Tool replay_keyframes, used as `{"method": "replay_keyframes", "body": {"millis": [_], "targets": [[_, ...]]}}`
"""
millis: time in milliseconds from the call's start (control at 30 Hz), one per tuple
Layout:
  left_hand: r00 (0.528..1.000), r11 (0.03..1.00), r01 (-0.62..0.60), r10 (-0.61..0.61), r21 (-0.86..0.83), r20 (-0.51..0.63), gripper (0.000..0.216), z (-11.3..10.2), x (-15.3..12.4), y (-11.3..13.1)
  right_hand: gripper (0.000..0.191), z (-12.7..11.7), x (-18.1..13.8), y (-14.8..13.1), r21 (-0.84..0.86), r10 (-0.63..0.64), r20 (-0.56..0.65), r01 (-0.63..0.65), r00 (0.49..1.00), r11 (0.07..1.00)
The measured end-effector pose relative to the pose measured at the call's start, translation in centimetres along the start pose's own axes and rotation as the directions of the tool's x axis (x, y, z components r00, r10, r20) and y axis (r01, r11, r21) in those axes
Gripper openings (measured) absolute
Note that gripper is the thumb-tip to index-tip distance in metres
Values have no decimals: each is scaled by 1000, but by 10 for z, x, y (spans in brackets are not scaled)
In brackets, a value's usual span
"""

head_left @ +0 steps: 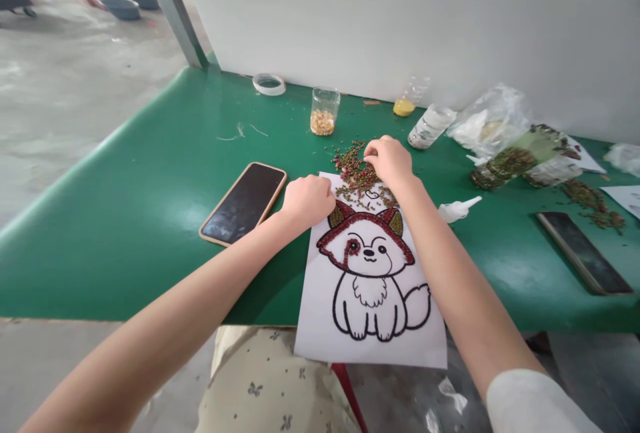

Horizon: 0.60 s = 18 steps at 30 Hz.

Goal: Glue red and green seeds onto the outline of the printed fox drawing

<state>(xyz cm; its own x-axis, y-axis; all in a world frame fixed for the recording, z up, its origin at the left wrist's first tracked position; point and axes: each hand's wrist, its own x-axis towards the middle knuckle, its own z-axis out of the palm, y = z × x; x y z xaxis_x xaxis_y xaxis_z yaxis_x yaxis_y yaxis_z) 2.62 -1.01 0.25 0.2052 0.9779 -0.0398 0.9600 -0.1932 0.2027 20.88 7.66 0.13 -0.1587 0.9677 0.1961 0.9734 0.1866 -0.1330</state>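
Note:
A white paper with a black-outlined cartoon animal hangs partly over the table's near edge. Dark red beans fill the band around the animal's head and one eye patch, and green ones lie in its ears. My left hand rests closed on the paper's upper left corner, its fingers curled under and hidden. Over a loose pile of mixed red and green beans at the paper's top edge, my right hand is closed with thumb and forefinger pinched. Whatever sits between those fingertips is too small to make out.
A phone lies left of the paper, another dark phone at right. A white glue bottle lies beside my right forearm. Behind are a cup of corn kernels, a tape roll, plastic bottles and a clear bag.

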Motion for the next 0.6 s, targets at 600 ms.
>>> {"method": "replay_keyframes", "body": {"millis": [600], "targets": [[1000,1000,2,-2,2,-6,37,1,-1,1,36,3,9,-23,-215,-7,215,54,977,975]]}}
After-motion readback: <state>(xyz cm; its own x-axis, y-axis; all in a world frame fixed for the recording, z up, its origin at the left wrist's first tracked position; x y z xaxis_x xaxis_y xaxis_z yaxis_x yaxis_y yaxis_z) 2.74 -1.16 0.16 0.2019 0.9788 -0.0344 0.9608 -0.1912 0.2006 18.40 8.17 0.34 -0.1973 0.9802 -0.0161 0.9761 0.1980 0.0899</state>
